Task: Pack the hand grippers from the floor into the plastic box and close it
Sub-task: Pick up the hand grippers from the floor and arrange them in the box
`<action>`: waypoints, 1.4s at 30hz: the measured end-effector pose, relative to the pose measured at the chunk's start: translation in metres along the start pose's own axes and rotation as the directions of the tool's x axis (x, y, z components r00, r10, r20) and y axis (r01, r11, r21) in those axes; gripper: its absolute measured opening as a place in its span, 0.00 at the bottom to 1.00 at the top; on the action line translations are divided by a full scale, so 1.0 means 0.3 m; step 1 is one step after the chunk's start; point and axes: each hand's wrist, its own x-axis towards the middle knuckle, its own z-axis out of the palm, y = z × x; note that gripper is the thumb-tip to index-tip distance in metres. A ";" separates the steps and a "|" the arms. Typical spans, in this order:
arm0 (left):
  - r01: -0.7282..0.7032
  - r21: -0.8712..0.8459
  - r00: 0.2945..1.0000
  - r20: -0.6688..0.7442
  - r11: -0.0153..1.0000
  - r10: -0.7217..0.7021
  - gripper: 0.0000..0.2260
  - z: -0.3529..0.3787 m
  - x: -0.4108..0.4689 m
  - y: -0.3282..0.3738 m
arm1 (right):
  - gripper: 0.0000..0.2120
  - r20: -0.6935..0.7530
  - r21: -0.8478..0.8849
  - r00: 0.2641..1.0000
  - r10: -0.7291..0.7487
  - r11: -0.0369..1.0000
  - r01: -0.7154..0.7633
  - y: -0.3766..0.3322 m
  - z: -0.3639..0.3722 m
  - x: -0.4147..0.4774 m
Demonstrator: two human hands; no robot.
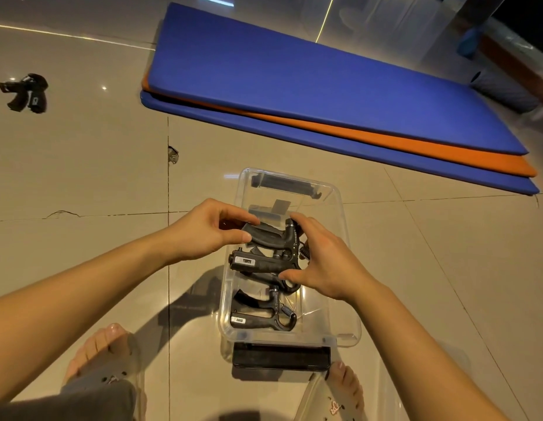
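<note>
Box: I see a clear plastic box (340, 323) standing open on the floor (81, 177), with a black latch (279, 357) at its near end.
Left hand: the left hand (209, 229) is over the box's left rim. Its thumb and fingers pinch one handle of a black hand gripper (264, 264).
Right hand: the right hand (324, 259) is over the box's middle. Its fingers curl round the spring end of the same tool.
Packed: a second hand gripper (258, 317) lies inside the box, near end.
Loose: loose hand grippers (27, 92) lie far left of the box.
Mats: blue and orange mats (294, 71) lie beyond the box.
</note>
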 end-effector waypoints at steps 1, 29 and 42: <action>-0.011 0.026 1.000 -0.012 1.000 0.011 0.16 0.010 0.001 -0.004 | 0.48 -0.006 0.016 1.000 0.011 1.000 -0.011 0.007 0.003 -0.005; -0.161 0.404 0.982 0.159 0.900 0.104 0.59 -0.031 -0.017 -0.177 | 0.43 0.500 -0.217 0.819 0.281 0.956 -0.195 0.155 0.369 0.034; -0.188 0.393 0.979 0.150 0.900 0.139 0.58 -0.028 -0.013 -0.198 | 0.45 0.507 -0.186 0.803 0.312 0.950 -0.252 0.160 0.368 0.030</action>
